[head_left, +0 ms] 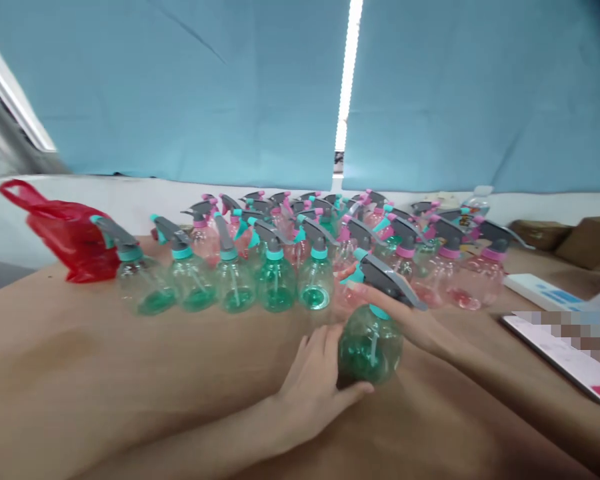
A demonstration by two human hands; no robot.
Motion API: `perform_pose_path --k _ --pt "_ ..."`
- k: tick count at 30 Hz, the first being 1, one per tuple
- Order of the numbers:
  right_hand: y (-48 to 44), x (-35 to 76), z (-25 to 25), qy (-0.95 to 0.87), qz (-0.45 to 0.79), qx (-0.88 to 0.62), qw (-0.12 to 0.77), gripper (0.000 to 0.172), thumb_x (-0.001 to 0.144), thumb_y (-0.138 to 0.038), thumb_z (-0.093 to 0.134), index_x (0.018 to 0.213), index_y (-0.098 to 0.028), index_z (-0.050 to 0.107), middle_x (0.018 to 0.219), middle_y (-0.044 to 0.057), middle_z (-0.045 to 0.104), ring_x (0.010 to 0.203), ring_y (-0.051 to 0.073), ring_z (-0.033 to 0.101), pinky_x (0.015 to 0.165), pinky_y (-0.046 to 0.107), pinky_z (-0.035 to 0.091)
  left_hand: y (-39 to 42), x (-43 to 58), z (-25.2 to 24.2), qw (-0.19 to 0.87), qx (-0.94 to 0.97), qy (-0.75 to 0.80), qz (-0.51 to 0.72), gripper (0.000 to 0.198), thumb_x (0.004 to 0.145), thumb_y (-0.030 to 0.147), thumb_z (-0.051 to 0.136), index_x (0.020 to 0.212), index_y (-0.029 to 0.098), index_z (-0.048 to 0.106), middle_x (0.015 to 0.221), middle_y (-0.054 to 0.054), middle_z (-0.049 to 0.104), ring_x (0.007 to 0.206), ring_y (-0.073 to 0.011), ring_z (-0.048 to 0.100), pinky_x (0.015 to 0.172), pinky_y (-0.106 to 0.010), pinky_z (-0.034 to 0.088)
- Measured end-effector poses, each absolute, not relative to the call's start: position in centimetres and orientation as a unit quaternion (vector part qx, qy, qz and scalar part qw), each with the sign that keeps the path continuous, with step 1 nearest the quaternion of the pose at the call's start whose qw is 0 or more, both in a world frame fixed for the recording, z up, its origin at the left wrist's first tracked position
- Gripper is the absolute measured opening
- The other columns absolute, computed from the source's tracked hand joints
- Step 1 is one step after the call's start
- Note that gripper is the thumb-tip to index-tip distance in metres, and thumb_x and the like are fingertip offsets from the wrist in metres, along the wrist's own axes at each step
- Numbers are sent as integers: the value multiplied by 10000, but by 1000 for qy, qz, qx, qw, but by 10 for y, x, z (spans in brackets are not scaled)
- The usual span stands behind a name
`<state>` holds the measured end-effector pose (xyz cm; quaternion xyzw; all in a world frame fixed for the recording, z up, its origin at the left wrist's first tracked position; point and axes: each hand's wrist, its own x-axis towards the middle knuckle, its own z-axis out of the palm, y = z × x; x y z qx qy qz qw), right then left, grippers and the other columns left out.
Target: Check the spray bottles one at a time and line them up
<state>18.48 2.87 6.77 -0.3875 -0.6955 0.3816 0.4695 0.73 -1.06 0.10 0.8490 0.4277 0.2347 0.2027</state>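
A green clear spray bottle with a grey trigger head and teal collar stands on the brown table in front of me. My left hand wraps around its round body from the left. My right hand grips the sprayer head at the top. Behind it stand rows of several more spray bottles: green ones with teal collars on the left, pink ones with pink collars on the right.
A red plastic bag lies at the back left of the table. White flat boxes and a printed sheet lie at the right. Brown cardboard sits at the far right. Blue curtains hang behind.
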Motion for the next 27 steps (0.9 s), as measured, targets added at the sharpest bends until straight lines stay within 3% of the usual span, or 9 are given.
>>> perform_pose_path --k 7,10,17,21,27 --pt "24 214 77 -747 311 -410 421 144 885 -388 554 978 -296 611 646 -37 516 560 133 467 539 268 389 5 0 -5 110 895 406 150 477 885 305 617 1317 174 464 1347 -148 501 1253 -334 453 1000 -532 406" --pt "22 213 84 -742 299 -409 439 78 863 -352 574 892 -280 580 590 -41 443 503 123 397 481 257 353 9 -4 -6 78 906 392 141 427 923 311 547 1319 164 482 1349 -147 515 1250 -323 471 988 -508 436" --pt "23 215 79 -752 280 -412 432 87 871 -370 579 915 -297 597 685 -20 568 551 135 520 506 255 433 10 -4 -12 31 916 372 147 429 949 341 491 1341 167 486 1389 -143 502 1274 -318 459 1007 -511 428" --pt "27 217 65 -732 330 -408 434 262 885 -455 555 1069 -285 635 897 5 679 766 168 640 695 296 518 8 -2 -9 30 916 376 134 438 946 342 501 1345 162 490 1388 -141 504 1280 -314 450 1004 -497 433" --pt "25 219 64 -718 333 -415 448 160 865 -421 611 868 -266 654 888 -9 692 807 151 659 755 273 533 7 0 -4 43 917 381 110 419 934 321 516 1321 162 519 1397 -135 499 1295 -310 432 1010 -498 422"
